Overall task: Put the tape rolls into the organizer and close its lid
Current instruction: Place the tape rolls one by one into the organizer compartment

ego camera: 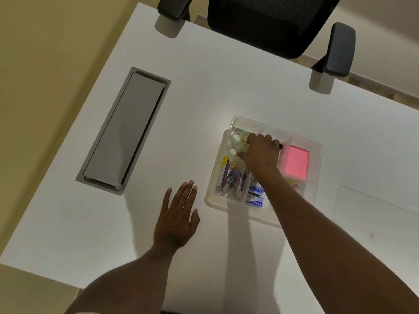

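Observation:
A clear plastic organizer (316, 168) with several compartments sits on the white desk, its top uncovered. Two clear tape rolls (235, 138) lie in its far-left compartment, one behind the other. My right hand (260, 155) reaches into the organizer, palm down, fingers curled over that compartment beside the rolls; its fingertips hide what they touch, and whether it holds a roll I cannot tell. My left hand (178, 214) lies flat on the desk to the left of the organizer, fingers spread, holding nothing. A clear flat lid (371, 214) rests on the desk to the right.
The organizer also holds staplers (229, 177), blue staple boxes (255, 196) and a pink note pad (295, 163). A grey cable hatch (123, 130) is set into the desk at left. A black office chair (272, 21) stands at the far edge.

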{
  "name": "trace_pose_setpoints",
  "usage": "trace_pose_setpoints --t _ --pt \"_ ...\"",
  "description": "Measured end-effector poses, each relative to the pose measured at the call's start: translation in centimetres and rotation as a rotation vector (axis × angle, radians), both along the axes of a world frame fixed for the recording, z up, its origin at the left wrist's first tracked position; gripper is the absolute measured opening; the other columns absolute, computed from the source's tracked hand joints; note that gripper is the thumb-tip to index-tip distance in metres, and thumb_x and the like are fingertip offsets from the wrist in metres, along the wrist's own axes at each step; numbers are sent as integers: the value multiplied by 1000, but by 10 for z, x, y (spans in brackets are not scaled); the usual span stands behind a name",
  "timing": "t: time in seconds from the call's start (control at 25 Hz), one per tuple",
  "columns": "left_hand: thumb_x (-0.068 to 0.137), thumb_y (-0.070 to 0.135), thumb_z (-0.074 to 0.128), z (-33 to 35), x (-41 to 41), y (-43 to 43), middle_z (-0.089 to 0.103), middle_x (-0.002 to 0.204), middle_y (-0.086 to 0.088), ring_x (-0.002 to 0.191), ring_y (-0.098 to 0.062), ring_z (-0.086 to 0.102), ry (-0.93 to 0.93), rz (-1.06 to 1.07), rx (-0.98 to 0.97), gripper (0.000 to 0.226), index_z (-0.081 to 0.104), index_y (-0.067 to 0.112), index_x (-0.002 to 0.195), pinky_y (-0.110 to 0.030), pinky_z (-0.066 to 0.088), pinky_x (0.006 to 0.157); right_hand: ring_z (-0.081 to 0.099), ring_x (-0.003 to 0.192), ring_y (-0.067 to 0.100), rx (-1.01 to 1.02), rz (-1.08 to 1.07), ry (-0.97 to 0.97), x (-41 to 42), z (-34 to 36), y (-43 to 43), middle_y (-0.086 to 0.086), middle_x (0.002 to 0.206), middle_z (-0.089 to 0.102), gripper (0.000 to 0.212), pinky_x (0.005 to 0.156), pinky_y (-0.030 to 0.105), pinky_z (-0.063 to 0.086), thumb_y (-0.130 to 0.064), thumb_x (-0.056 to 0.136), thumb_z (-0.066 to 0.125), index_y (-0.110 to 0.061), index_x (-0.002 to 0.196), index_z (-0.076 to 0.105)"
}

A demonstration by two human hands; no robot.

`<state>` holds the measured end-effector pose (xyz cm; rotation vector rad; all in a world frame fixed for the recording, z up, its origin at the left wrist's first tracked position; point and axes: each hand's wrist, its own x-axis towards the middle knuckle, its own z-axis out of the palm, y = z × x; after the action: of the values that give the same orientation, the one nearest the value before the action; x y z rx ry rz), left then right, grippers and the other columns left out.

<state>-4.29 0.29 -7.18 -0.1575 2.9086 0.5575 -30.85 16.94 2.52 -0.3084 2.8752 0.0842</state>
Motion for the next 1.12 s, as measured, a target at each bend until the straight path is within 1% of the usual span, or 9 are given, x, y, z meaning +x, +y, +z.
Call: trace_pose_setpoints --t 0.12,0.24,0.32,0.44,0.52,0.64,0.76,0.96,1.12 --pt "108 45 37 -1 0 0 13 178 2 165 -16 10 2 0 -2 68 20 21 168 -53 11 134 57 110 31 2 9 -14 -1 3 2 9 108 69 41 94 44 38 -46 88 70 -15 114 66" --pt "108 45 37 -1 0 0 13 178 1 165 -16 10 -1 -2 -2 68 20 21 168 -53 12 134 58 104 31 -114 23 75 -4 5 5 8 104 69 22 92 43 36 -21 86 68 -14 107 69" --pt "108 46 36 -2 0 0 13 178 1 165 -17 11 0 -5 -1 68 20 21 168 -54 12 134 57 103 30 -158 110 103 -9 6 6 6 104 70 26 91 42 34 -10 81 67 -16 107 71" --pt "108 47 34 -2 0 0 14 178 1 165 -17 12 3 -3 10 67 20 22 169 -54 13 134 57 104 30 -141 253 85 -20 8 5 5 108 70 38 91 42 32 -2 78 67 -19 111 72" --pt "108 46 37 -3 1 0 14 178 1 165 -17 11 5 -2 14 68 20 22 168 -55 14 134 56 107 30 -115 308 61 -24 10 3 5 113 68 45 93 42 31 0 80 65 -22 118 70" --pt "107 45 42 -3 0 1 13 178 1 165 -16 10 4 -1 9 69 22 21 168 -55 16 133 51 120 28 -38 405 -11 -28 12 1 5 129 62 54 100 44 30 0 85 61 -27 131 64" --pt "107 45 41 -3 0 1 13 178 1 165 -16 11 -5 -1 10 69 21 21 168 -55 16 133 47 127 28 21 477 -37 -29 12 1 4 141 55 56 103 45 28 -3 88 55 -28 138 59" --pt "107 46 36 -3 0 0 13 178 2 165 -17 12 -2 -3 24 68 18 22 169 -55 15 133 44 131 29 114 517 -55 -27 8 9 7 146 49 57 108 46 27 -12 93 56 -27 147 47" --pt "108 48 31 -2 0 0 15 178 1 165 -18 14 -1 -2 30 67 19 22 169 -56 18 132 44 130 31 109 539 -38 -26 6 9 10 144 48 61 108 48 28 -10 93 55 -26 150 43"
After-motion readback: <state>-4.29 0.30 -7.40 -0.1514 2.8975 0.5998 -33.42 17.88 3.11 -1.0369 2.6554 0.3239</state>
